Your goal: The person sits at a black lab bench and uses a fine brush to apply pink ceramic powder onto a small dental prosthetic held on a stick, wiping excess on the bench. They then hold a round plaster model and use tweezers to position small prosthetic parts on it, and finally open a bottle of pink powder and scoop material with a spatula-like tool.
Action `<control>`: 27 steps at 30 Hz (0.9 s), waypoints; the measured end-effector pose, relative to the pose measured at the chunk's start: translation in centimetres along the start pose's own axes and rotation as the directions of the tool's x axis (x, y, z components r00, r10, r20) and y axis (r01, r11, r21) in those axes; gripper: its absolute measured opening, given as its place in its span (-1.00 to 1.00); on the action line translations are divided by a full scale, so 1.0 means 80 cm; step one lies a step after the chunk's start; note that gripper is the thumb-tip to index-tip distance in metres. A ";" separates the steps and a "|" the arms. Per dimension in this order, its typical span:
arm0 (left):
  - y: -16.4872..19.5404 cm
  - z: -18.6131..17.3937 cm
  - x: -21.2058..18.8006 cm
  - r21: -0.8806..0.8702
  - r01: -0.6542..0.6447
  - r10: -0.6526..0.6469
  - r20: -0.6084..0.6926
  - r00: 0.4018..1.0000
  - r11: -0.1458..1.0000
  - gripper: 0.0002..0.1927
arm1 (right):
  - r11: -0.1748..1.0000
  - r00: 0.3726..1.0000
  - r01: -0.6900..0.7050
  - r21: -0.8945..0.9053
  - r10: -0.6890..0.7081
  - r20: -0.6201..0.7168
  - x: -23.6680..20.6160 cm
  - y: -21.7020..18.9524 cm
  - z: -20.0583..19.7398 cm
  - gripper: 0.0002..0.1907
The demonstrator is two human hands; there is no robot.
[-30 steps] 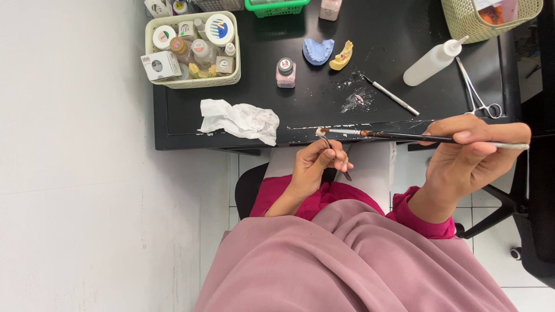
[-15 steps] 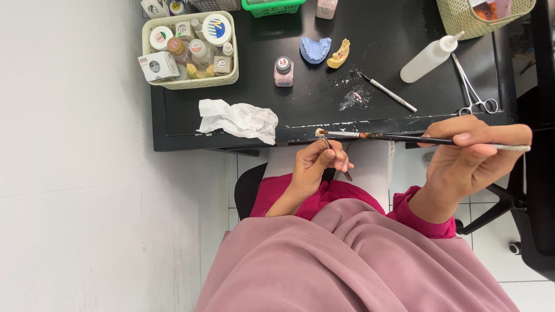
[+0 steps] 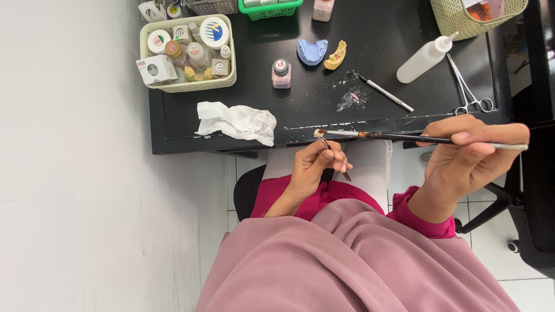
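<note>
Right hand (image 3: 462, 153) pinches a long thin brush (image 3: 404, 137), held level just off the desk's (image 3: 312, 118) near edge. Its pale tip meets the left hand (image 3: 315, 167), fingers curled around a small wire piece (image 3: 326, 143). A crumpled tissue (image 3: 237, 121) lies at that near edge.

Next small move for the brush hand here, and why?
Probably ease the brush tip a touch closer and dab it on the small piece pinched in the left hand. The right hand holds the brush level, its loaded tip sitting just above the left fingertips. Whether it already touches is too fine to tell.
</note>
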State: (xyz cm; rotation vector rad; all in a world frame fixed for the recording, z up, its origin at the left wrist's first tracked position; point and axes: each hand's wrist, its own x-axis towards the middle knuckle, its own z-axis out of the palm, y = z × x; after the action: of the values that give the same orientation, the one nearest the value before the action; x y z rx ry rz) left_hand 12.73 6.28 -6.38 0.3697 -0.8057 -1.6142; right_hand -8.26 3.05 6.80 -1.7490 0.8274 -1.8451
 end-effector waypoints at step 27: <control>0.010 0.006 0.007 0.104 -0.029 0.035 -0.054 0.998 0.994 -0.74 | 0.969 0.965 0.230 -0.089 -0.240 -0.109 0.001 0.007 -0.001 -0.63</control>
State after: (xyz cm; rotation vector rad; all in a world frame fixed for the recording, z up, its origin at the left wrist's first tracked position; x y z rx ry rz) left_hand 12.88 5.88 -5.41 0.4716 -0.8505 -1.5296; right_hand -8.40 2.58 6.45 -1.8672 0.7704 -2.1158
